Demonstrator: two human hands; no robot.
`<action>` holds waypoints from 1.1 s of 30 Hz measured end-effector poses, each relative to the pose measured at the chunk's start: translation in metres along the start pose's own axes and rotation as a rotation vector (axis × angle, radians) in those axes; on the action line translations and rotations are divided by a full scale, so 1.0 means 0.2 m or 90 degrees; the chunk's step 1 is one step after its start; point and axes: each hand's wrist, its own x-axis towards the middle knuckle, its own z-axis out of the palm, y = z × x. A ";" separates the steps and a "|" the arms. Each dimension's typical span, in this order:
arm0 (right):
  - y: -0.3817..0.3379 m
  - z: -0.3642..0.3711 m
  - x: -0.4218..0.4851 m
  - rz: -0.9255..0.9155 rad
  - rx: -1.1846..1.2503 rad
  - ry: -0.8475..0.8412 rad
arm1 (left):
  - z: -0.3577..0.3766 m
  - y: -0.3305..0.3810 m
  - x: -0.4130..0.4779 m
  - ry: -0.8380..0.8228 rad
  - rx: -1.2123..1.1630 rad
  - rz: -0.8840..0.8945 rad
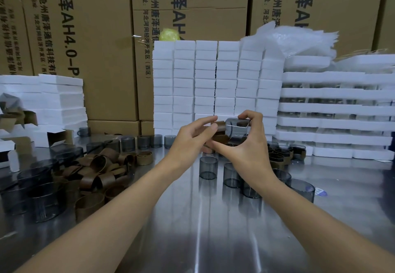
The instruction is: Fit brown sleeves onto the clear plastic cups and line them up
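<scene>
Above the steel tabletop (192,230) and some bare cups (208,169) standing upright, the right hand (245,144) grips a clear cup (238,128) tipped sideways, long axis left to right. The left hand (192,138) pinches a brown sleeve (220,126) at the cup's left end — just beside, mouth to mouth. Sleeved cups (277,158) stand beyond, rightward.

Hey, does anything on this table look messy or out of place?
Yes: the brown sleeves lie in a jumbled heap at the left, and a white box farther back sits with its flaps open.
</scene>
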 end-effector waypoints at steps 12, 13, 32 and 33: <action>-0.07 0.02 0.00 0.002 0.017 0.018 | 0.01 0.02 0.00 0.035 -0.007 -0.065; -0.07 0.03 0.00 0.006 0.023 0.019 | 0.01 0.02 0.00 0.039 -0.015 -0.077; -0.10 0.05 -0.04 -0.023 0.051 -0.051 | 0.00 0.04 -0.01 0.088 -0.082 -0.228; -0.10 0.05 -0.03 -0.027 0.050 -0.058 | -0.01 0.05 -0.01 0.074 -0.093 -0.225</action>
